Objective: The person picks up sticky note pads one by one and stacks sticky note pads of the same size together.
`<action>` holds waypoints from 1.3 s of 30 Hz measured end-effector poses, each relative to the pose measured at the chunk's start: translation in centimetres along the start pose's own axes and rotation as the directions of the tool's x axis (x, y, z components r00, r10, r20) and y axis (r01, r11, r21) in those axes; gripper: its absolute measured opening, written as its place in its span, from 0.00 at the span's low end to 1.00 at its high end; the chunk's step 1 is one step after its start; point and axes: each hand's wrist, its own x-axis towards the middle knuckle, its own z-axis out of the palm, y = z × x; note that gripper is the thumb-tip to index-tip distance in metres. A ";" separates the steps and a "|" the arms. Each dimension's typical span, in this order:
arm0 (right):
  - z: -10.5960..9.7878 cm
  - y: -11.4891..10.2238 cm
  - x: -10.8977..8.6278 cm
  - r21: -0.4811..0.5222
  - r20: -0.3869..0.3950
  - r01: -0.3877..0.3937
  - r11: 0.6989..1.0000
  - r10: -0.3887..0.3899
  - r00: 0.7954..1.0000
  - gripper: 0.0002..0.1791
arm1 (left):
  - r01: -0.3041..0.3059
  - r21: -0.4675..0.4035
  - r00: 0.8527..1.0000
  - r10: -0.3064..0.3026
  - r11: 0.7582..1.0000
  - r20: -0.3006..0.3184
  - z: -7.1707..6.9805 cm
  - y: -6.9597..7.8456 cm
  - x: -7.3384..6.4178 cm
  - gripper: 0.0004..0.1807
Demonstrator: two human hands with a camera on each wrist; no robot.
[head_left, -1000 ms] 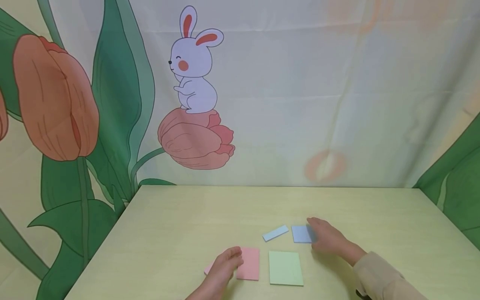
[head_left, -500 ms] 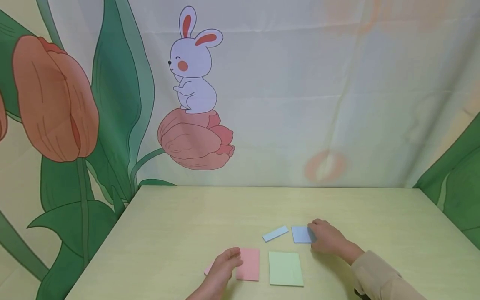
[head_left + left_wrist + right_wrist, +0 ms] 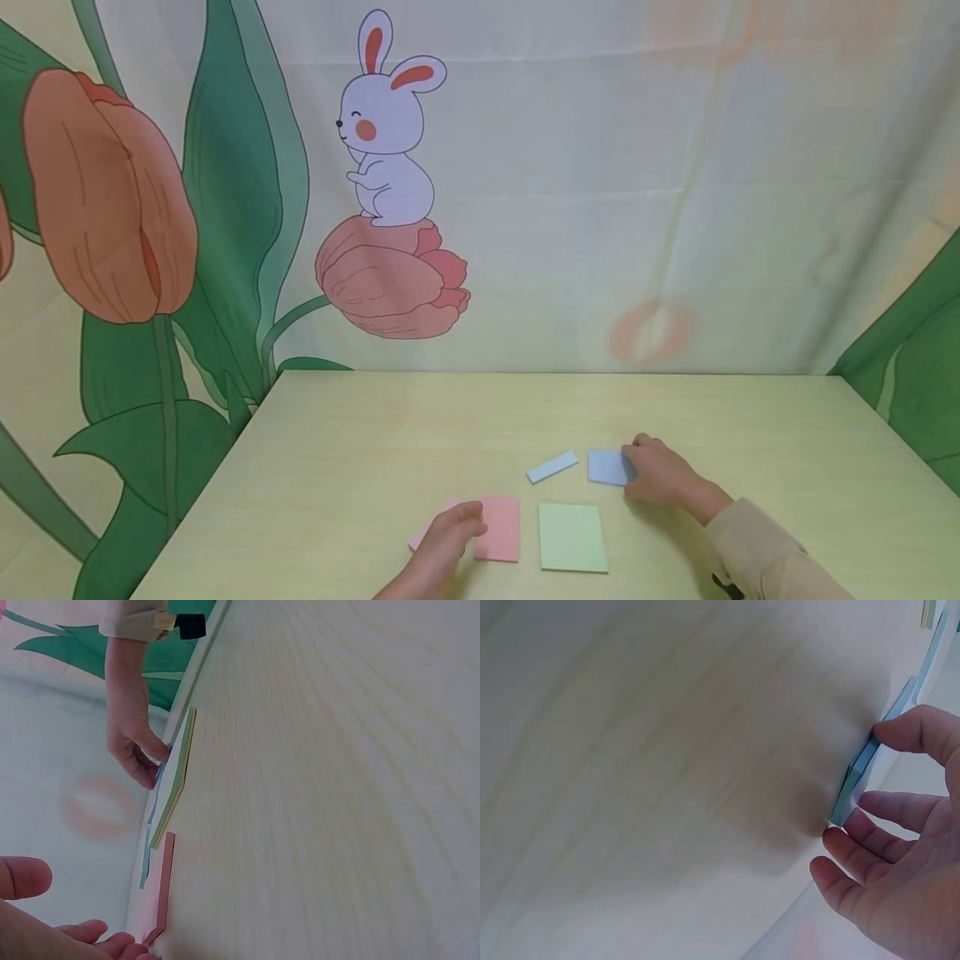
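Observation:
Several sticky note pads lie on the pale table. My right hand (image 3: 663, 477) grips the right side of a square blue sticky note pad (image 3: 604, 467); in the right wrist view the thumb and fingers pinch the pad's (image 3: 866, 761) opposite edges. My left hand (image 3: 448, 537) rests beside a pink sticky note pad (image 3: 501, 529), its fingers loosely bent over the left edge. In the left wrist view the left thumb (image 3: 26, 877) stands apart from the fingers. A second pink piece (image 3: 418, 537) is mostly hidden behind the left hand.
Between the hands sits a larger green sticky note pad (image 3: 573, 537). A narrow light blue strip pad (image 3: 552, 467) lies at a slant left of the blue one. Behind the table (image 3: 360, 433) hangs a curtain (image 3: 562, 208) printed with a rabbit and tulips.
The right fingers have closed in on the blue sticky note pad, which has shifted slightly to the right. My left hand has dropped very slightly beside the pink pad.

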 end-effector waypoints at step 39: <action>0.3 1.6 0.0 0.028 -0.056 0.017 0.999 -0.015 0.998 0.25 | 0.028 -0.016 1.000 -0.028 0.999 0.009 -0.1 -0.1 0.0 0.30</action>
